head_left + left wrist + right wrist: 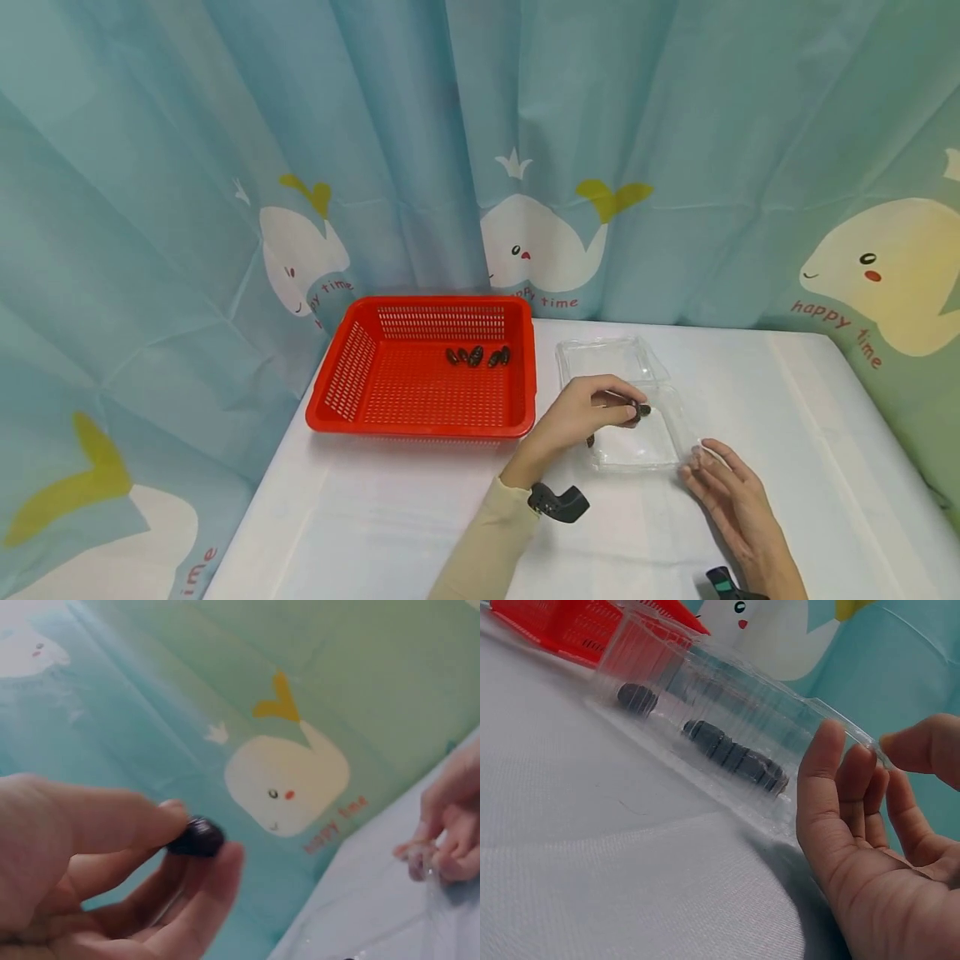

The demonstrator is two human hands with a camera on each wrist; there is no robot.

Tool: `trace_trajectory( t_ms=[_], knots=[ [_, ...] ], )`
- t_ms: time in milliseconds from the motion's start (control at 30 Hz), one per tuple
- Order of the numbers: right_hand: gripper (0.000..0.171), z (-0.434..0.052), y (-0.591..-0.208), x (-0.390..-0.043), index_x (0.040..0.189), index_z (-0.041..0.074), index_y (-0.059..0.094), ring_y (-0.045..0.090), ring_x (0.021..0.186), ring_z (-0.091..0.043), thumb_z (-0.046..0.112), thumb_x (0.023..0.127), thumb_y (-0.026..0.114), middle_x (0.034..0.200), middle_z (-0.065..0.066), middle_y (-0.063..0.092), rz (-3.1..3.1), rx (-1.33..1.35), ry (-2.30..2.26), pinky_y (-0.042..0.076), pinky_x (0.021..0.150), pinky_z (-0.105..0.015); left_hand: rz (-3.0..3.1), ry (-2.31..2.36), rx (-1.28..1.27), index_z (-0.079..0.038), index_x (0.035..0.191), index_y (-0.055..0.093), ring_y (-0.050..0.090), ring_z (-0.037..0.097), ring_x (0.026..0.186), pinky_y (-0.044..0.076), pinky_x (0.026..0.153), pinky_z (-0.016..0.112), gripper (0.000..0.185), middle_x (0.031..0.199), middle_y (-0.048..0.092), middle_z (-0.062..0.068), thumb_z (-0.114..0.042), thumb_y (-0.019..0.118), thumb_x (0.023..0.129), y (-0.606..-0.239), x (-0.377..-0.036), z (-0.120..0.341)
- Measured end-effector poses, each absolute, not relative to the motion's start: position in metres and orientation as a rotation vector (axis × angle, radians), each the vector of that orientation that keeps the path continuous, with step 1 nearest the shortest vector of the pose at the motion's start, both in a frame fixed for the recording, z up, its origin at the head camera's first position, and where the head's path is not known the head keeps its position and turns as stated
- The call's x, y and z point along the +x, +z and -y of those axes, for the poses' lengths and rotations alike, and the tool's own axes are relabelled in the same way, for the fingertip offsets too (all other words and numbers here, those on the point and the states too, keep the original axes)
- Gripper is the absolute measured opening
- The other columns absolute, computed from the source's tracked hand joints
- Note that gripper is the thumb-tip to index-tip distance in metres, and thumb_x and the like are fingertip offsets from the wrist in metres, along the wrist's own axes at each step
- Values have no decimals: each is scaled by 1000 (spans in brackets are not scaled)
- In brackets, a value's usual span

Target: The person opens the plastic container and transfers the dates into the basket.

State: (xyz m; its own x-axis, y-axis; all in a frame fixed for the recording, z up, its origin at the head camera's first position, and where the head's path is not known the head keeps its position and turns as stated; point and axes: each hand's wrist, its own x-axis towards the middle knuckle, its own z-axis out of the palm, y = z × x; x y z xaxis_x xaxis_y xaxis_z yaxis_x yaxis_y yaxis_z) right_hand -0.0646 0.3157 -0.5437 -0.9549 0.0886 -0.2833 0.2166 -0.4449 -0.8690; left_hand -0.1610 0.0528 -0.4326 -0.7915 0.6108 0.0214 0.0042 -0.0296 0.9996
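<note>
1. A white table [420,517] fills the lower part of the head view, with a blue whale-print curtain [187,167] hanging behind it and along its sides
2. A red perforated basket [341,392] sits on the far left part of the table; a small cluster of dark oval pieces [477,357] lies on its floor near the back wall
3. A clear plastic clamshell box [607,354] stands open just right of the basket, its lid laid back toward the curtain; the right wrist view shows two more dark ridged pieces [735,756] lying inside the near tray
4. The right hand [738,508] rests on the table at the box's near right corner; its fingers are straight and relaxed, the fingertips [826,742] against the clear rim, gripping nothing
5. The left hand [581,412] hovers over the near tray of the box, fingers curled; it pinches one dark oval piece [196,837] between thumb and fingertips, raised above the tray and clear of the plastic
</note>
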Motion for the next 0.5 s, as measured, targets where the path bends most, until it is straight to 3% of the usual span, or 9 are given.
trace_trajectory(
  t_ms=[267, 500],
  knots=[
    [25, -320, -541, -64, 122, 30, 60, 70, 99, -4, 11, 108, 55, 105, 10, 65, -1566, 524, -2528, 60, 95, -24, -1688, 2119, 420, 5, 123, 71, 73, 8, 87, 61, 94, 28, 27, 104, 75, 11, -4, 66, 98, -428, -160, -40],
    [24, -318, -542, -65, 125, 31, 57, 70, 101, -3, 14, 108, 56, 108, 11, 64, -1592, 561, -2484, 59, 96, -23, -1570, 2237, 322, 13, 128, 63, 71, 10, 90, 61, 97, 35, 31, 105, 68, 1, 3, 61, 99, -419, -165, -21]
  ],
)
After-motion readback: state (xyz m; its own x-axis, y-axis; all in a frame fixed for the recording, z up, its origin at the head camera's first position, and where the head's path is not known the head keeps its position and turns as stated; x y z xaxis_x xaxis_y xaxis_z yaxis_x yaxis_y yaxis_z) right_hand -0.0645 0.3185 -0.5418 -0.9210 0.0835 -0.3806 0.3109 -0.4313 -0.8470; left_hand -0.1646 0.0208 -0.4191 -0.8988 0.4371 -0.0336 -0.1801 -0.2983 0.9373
